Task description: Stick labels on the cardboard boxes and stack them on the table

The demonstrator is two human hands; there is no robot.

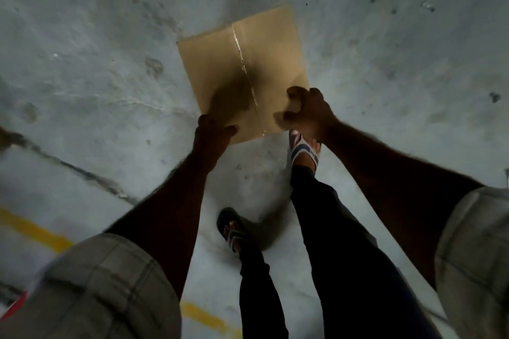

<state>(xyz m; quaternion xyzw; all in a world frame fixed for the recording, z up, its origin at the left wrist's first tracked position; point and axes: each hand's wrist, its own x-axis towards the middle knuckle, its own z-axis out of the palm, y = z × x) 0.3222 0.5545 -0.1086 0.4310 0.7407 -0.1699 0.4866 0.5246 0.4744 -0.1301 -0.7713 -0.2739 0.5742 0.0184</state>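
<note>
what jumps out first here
A tan cardboard box with a shiny taped seam fills mid-frame against the grey concrete floor. The left hand meets its near left corner and the right hand curls its fingers at the near right corner. A yellow line crosses the floor at lower left.

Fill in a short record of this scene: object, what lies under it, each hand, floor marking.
object: cardboard box, taped seam on top
under it: concrete floor
left hand: at near left corner, grip unclear from blur
right hand: fingers curled over near right corner
floor marking: yellow line
</note>
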